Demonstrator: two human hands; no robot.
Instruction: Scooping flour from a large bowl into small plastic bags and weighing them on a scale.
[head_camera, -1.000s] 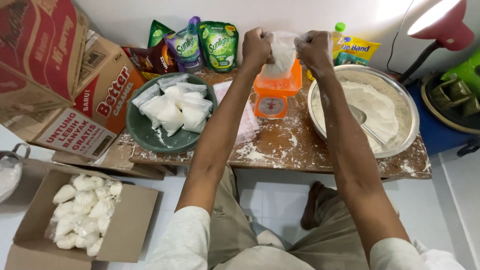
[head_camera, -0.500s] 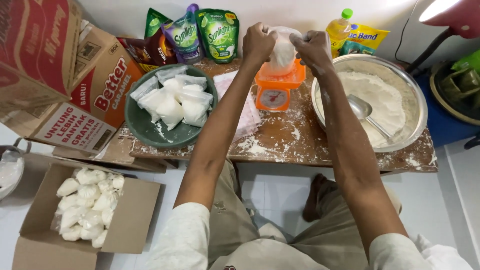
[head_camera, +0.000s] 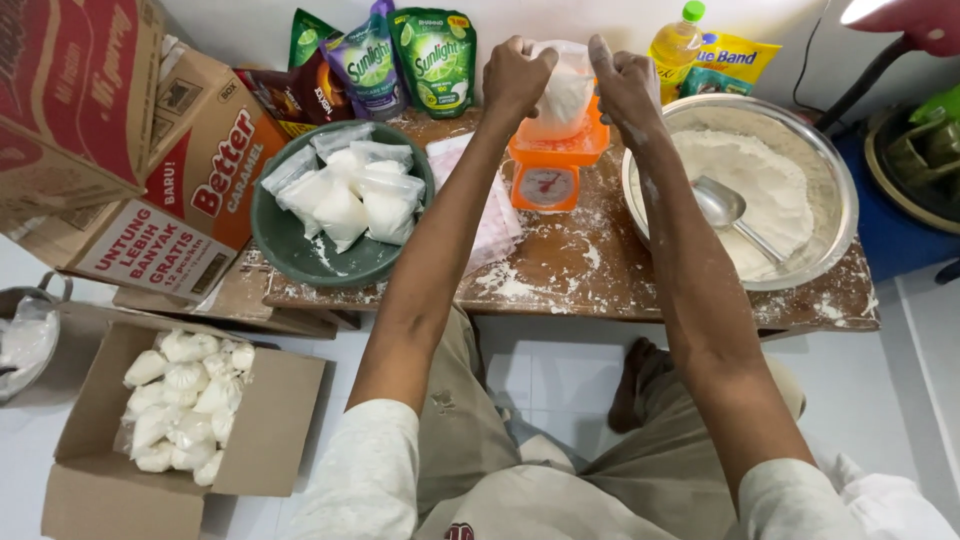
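Bright, even indoor light; a lit lamp (head_camera: 900, 15) glares at top right. Soft shadows lie under the table (head_camera: 600, 290). Wide-angle bending at the edges; focus sharp.

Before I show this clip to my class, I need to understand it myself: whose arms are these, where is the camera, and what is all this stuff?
The picture comes from a camera worn on a person's head, looking down, so the two arms are that person's own. The left hand and right hand together hold a clear plastic bag of white powder over a small orange kitchen scale. These sit on a wooden table dusted with powder. To the right is a big metal bowl of flour with a metal scoop in it. To the left, a green bowl holds filled bags. Colourful pouches and a yellow oil bottle stand at the back. On the floor, a cardboard box holds more tied bags.
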